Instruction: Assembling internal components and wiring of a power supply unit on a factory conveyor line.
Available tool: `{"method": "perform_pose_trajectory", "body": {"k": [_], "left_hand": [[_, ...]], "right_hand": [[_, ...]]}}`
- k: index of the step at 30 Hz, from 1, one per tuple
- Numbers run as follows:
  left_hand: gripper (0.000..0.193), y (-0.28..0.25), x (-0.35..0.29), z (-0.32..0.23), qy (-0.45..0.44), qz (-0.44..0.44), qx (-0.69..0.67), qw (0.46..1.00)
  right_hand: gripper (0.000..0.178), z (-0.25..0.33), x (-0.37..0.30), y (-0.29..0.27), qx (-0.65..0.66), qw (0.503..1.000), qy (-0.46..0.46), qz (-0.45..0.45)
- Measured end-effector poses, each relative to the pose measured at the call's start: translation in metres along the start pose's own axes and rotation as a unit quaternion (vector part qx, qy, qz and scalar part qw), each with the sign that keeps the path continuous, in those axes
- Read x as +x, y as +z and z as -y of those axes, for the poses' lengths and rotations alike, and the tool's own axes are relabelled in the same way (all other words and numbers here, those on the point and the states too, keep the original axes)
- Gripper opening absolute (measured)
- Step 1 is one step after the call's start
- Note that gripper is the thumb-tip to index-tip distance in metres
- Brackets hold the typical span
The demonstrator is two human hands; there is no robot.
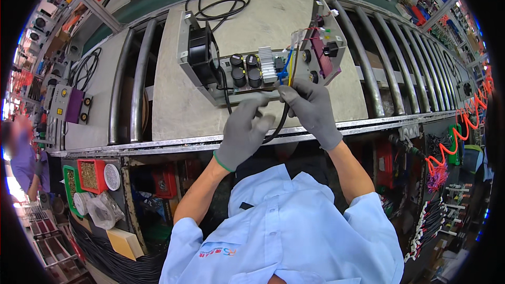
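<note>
An opened metal device chassis stands on the pale board in front of me. It carries a black fan at its left end, several black capacitors, a finned silver heat sink and a purple panel at the right. My right hand, grey-gloved, pinches a black cable at the chassis's front edge, where blue, yellow and brown wires rise. My left hand, also gloved, hovers just left of the cable, thumb and forefinger apart, apparently holding nothing.
A pale board lies under the chassis, between metal rollers. Coiled black cable rests behind it. Another purple-panelled unit stands left. Below are a red bin of small parts and, rightward, an orange coiled hose.
</note>
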State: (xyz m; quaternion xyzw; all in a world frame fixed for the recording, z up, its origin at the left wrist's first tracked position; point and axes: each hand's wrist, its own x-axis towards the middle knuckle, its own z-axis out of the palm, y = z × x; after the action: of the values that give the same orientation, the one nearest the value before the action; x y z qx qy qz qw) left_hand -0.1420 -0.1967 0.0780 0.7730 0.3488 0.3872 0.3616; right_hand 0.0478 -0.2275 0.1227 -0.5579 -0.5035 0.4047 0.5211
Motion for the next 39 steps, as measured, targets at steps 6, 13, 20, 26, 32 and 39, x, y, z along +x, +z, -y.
{"method": "perform_pose_trajectory", "body": {"k": [6, 13, 20, 26, 32, 39], "left_hand": [[0.034, -0.01, 0.061, -0.02, -0.088, 0.022, -0.299, 0.95], [0.028, -0.007, 0.088, -0.004, -0.204, 0.099, -0.328, 0.917], [0.03, 0.011, 0.103, 0.001, -0.28, 0.109, -0.411, 0.861], [0.031, 0.021, 0.098, 0.007, -0.313, 0.179, -0.428, 0.829], [0.029, 0.038, 0.084, 0.019, -0.319, 0.177, -0.522, 0.771], [0.025, 0.043, 0.063, 0.005, -0.298, 0.176, -0.558, 0.755]], "right_hand": [[0.029, 0.007, 0.0, 0.012, -0.003, 0.999, 0.027, 0.037], [0.03, -0.009, -0.002, 0.013, 0.019, 0.993, 0.117, 0.027], [0.043, -0.038, -0.019, 0.032, 0.003, 0.982, 0.184, -0.049], [0.042, -0.046, -0.03, 0.038, 0.006, 0.974, 0.207, -0.087], [0.036, -0.032, -0.036, 0.008, -0.111, 0.98, 0.144, -0.085], [0.029, -0.016, -0.014, -0.023, -0.092, 0.981, 0.025, -0.17]]}}
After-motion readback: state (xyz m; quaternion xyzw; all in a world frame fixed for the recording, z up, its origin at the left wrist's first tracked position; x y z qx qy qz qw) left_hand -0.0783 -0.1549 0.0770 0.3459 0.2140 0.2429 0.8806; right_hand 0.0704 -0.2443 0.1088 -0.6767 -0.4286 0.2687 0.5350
